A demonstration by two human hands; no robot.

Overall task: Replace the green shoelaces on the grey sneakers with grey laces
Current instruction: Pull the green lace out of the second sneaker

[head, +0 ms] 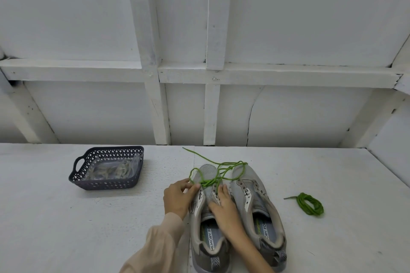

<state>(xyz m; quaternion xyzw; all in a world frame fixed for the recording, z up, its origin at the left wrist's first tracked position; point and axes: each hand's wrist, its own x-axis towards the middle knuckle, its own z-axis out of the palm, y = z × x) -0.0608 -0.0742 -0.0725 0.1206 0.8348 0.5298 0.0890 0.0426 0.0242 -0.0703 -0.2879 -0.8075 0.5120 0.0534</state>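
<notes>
Two grey sneakers stand side by side on the white table, toes pointing away from the person. The left sneaker has a loose green lace threaded only through its lowest eyelets near the toe, and the rest trails in loops over both toe caps and out onto the table behind them. The left hand, in a pale sleeve, is beside that shoe with thumb and forefinger closed in a pinch on the lace at the bottom eyelet. The right hand lies flat over the shoe's tongue, fingers fairly straight and pressing down, gripping nothing. The right sneaker touches the first and its eyelets carry no lace. To its right, well apart, a coiled green lace lies on the table. At the left stands a dark perforated basket holding a clear bag of grey laces.
</notes>
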